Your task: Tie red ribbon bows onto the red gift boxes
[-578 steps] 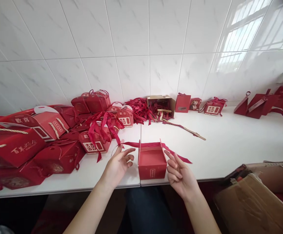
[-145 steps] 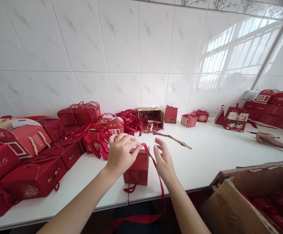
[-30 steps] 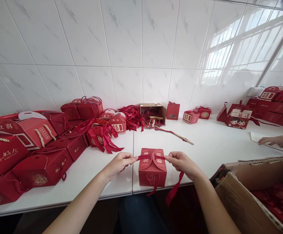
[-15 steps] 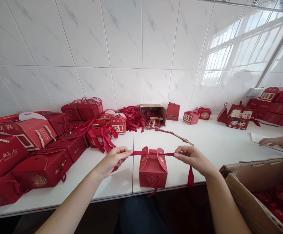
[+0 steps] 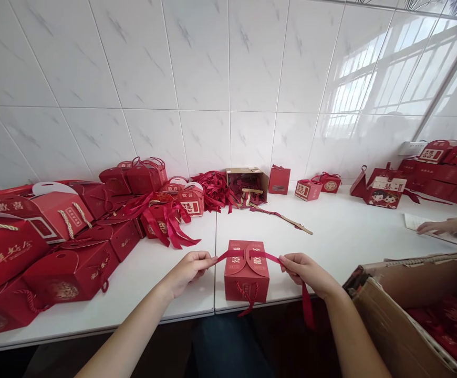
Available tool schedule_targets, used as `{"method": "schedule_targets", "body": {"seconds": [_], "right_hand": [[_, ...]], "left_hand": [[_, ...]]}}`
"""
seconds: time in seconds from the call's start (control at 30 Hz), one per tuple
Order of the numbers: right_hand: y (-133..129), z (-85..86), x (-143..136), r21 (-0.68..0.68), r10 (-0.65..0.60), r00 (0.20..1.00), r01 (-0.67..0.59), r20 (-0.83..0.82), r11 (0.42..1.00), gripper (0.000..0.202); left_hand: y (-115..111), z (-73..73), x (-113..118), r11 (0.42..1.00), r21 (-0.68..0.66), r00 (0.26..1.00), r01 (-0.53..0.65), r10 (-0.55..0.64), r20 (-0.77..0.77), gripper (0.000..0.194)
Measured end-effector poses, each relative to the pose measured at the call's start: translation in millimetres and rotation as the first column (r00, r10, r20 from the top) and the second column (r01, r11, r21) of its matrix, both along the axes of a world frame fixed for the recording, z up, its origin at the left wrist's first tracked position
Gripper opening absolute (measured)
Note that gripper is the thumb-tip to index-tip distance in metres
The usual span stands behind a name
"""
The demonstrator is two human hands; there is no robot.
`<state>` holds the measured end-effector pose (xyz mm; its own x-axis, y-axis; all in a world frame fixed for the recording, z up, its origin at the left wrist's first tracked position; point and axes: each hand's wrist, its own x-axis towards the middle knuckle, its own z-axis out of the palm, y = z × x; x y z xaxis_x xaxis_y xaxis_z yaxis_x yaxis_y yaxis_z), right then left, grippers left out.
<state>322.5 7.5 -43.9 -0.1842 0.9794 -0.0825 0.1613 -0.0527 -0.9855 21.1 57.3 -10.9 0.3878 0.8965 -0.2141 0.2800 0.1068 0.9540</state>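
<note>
Crimson ribbon (image 5: pixel 271 257) is pinched between the thumb and forefinger of the left hand (image 5: pixel 189 270) on one side and of the right hand (image 5: pixel 305 270) on the other, the other fingers of both hands curled in. Between the two hands, apart from both, the red gift box (image 5: pixel 234 281) stands upright on the white table (image 5: pixel 339 236) near its front edge, its rounded top flaps folded inward and meeting in the middle. The ribbon runs across those flaps from hand to hand, and a loose length of it hangs below the right hand. A twisted red cord (image 5: pixel 248 296) dangles down the front of the box. Beyond the left hand, loose ribbon ends (image 5: pixel 171 228) spill over the table beside a crowded group of red boxes (image 5: pixel 81 273), which takes up the left side. Close by the right forearm, an open cardboard carton (image 5: pixel 394 331) fills the near right corner, with red items inside. Farther back, a narrow strip (image 5: pixel 283 216) lies in front of a small carton (image 5: pixel 266 181) of ribbon pieces, next to a red bag (image 5: pixel 279 181) and two small boxes (image 5: pixel 308 190). At the far right, another person's hand (image 5: pixel 451 227) rests over a pale flat item (image 5: pixel 413 221), near stacked red boxes (image 5: pixel 435 176).
</note>
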Motion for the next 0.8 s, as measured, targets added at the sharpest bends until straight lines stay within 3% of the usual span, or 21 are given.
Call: {"method": "schedule_targets", "body": {"seconds": [0.17, 0.27, 0.3, 0.37, 0.4, 0.43, 0.47, 0.53, 0.57, 0.63, 0.7, 0.8], "right_hand": [[0.8, 2.7, 7.3, 0.030, -0.135, 0.974, 0.132, 0.182, 0.991, 0.045], [3.7, -1.2, 6.4, 0.142, -0.265, 0.931, 0.236, 0.250, 0.961, 0.038], [3.9, -2.8, 5.7, 0.199, -0.343, 0.906, 0.299, 0.249, 0.933, 0.035], [1.2, -3.5, 3.6, 0.305, -0.504, 0.834, 0.431, 0.226, 0.849, 0.035], [-2.0, -2.0, 1.8, 0.333, -0.546, 0.809, 0.464, 0.217, 0.821, 0.035], [-6.6, 0.8, -0.7, 0.334, -0.539, 0.814, 0.457, 0.218, 0.825, 0.034], [-12.1, 4.6, -4.2, 0.306, -0.477, 0.848, 0.402, 0.232, 0.863, 0.033], [-24.0, 12.7, -14.0, 0.203, -0.226, 0.940, 0.176, 0.257, 0.963, 0.034], [-29.3, 15.8, -20.0, 0.170, -0.107, 0.955, 0.061, 0.277, 0.984, 0.033], [-36.7, 17.7, -32.1, 0.161, 0.015, 0.948, -0.070, 0.319, 0.984, 0.031], [-38.9, 13.3, -42.2, 0.165, 0.023, 0.943, -0.082, 0.331, 0.983, 0.029], [-35.3, 0.8, -52.6, 0.100, -0.035, 0.975, 0.013, 0.221, 0.995, 0.035]], "left_hand": [[-4.0, 4.3, -9.2, 0.997, 0.065, 0.998, -0.042, 0.045, -0.052, 0.040], [-6.4, -1.0, -8.8, 0.970, 0.213, 0.982, -0.120, 0.147, -0.119, 0.034], [-8.7, -3.3, -8.1, 0.931, 0.315, 0.963, -0.186, 0.236, -0.131, 0.032], [-16.7, -7.4, -6.7, 0.782, 0.543, 0.894, -0.306, 0.433, -0.119, 0.032], [-22.5, -8.8, -6.2, 0.715, 0.621, 0.864, -0.322, 0.490, -0.115, 0.031], [-29.1, -9.9, -5.7, 0.692, 0.659, 0.858, -0.295, 0.496, -0.136, 0.029], [-36.2, -10.6, -5.0, 0.715, 0.659, 0.873, -0.232, 0.452, -0.183, 0.027], [-49.3, -12.0, -2.9, 0.806, 0.589, 0.903, -0.067, 0.300, -0.308, 0.032], [-54.5, -12.8, -1.2, 0.833, 0.553, 0.900, -0.002, 0.242, -0.361, 0.035], [-61.2, -15.1, 3.1, 0.854, 0.519, 0.888, 0.047, 0.202, -0.413, 0.035], [-64.1, -17.4, 9.0, 0.881, 0.473, 0.915, -0.020, 0.207, -0.346, 0.036], [-65.4, -17.6, 20.3, 0.902, 0.292, 0.945, -0.319, 0.328, 0.021, 0.051]]}}
